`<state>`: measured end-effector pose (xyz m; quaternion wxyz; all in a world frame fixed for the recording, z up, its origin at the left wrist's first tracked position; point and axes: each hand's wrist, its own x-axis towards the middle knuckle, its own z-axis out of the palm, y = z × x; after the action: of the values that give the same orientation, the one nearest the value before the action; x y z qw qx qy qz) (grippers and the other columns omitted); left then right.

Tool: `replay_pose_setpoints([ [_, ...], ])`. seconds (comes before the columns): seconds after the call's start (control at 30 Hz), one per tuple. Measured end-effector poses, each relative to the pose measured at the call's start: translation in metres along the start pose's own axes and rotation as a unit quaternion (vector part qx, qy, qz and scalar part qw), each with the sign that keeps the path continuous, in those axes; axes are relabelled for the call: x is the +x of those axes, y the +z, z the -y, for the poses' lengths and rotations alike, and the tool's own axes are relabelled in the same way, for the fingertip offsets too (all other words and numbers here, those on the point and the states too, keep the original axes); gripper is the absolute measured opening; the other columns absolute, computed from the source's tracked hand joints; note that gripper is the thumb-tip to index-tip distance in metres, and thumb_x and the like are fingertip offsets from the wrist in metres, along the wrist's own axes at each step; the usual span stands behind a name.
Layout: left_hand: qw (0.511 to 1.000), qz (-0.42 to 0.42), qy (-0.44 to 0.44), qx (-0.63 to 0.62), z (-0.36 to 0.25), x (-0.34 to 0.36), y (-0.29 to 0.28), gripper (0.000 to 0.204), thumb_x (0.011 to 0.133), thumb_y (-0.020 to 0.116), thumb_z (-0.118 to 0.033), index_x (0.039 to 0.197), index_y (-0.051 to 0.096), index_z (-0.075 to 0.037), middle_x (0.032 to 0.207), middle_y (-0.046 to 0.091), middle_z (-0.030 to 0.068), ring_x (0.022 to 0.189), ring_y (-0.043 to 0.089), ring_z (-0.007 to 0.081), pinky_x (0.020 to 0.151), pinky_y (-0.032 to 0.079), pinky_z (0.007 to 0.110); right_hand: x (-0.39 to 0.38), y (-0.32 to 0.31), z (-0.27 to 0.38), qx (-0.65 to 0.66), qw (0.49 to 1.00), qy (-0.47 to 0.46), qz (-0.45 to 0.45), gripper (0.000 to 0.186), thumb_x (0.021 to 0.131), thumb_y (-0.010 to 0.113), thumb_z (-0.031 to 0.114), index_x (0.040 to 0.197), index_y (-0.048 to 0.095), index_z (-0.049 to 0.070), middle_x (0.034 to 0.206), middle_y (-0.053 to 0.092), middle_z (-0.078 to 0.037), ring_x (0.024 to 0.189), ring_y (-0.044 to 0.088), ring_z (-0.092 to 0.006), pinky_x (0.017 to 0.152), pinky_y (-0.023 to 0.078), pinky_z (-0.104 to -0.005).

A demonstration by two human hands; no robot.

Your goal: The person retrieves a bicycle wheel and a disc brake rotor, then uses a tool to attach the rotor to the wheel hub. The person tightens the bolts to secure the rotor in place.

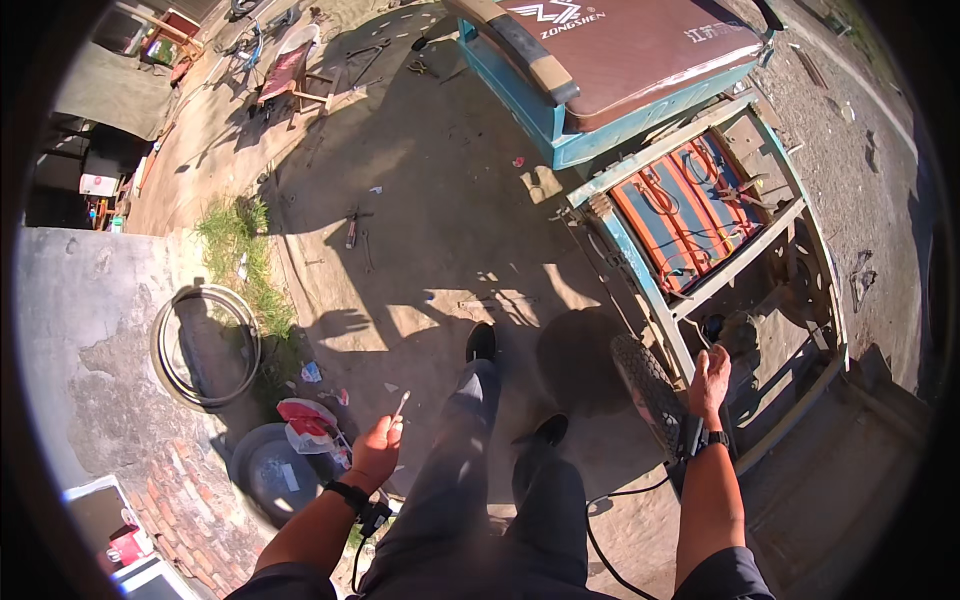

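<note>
My left hand (pixel 378 449) is closed round a slim silver metal tool (pixel 402 403) that looks like a wrench; only one end shows above the fingers. My right hand (pixel 710 382) is raised at the frame of a teal vehicle (pixel 640 262), above its tyre (pixel 644 388), with fingers loosely extended and nothing visible in them. Whether it touches the frame I cannot tell. Inside the open frame, a bank of orange and dark grey batteries (pixel 688 212) carries red cables. A brown padded seat (pixel 640 50) sits on a teal base beyond it.
Hand tools (pixel 352 230) lie scattered on the dirt ground ahead. To the left are a ring-shaped tyre (pixel 160 345), a dark round basin (pixel 262 470) and a red-and-white bag (pixel 308 425). A wheelbarrow-like cart (pixel 285 75) stands far left. The cargo bed (pixel 830 500) lies at the right.
</note>
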<state>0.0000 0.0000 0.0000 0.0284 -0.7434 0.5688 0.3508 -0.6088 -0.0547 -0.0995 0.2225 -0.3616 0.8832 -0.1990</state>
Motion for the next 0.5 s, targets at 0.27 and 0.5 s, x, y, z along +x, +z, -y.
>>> replay_pose_setpoints([
  [0.27,0.982,-0.099,-0.125,-0.100,0.101,-0.070,-0.070,0.028,0.103,0.052,-0.030,0.114,0.063,-0.006,0.090,0.069,0.0216,0.086,0.068,0.0431,0.075,0.051,0.050,-0.046,-0.043,0.199,0.071,0.989,-0.119,0.043,0.050,0.096,0.069,0.025,0.139,0.052,0.003,0.120,0.063,-0.015,0.108,0.064,-0.0273,0.095,0.051,-0.0398],
  [0.5,0.932,-0.116,-0.234,-0.253,0.088,-0.065,-0.186,0.031,0.098,0.057,-0.027,0.114,0.065,-0.002,0.084,0.067,0.0179,0.078,0.067,0.0313,0.072,0.052,0.042,0.007,-0.063,0.433,0.126,0.945,-0.299,0.029,0.051,0.099,0.068,0.028,0.140,0.051,0.003,0.128,0.062,-0.017,0.116,0.063,-0.0270,0.098,0.050,-0.0396],
])
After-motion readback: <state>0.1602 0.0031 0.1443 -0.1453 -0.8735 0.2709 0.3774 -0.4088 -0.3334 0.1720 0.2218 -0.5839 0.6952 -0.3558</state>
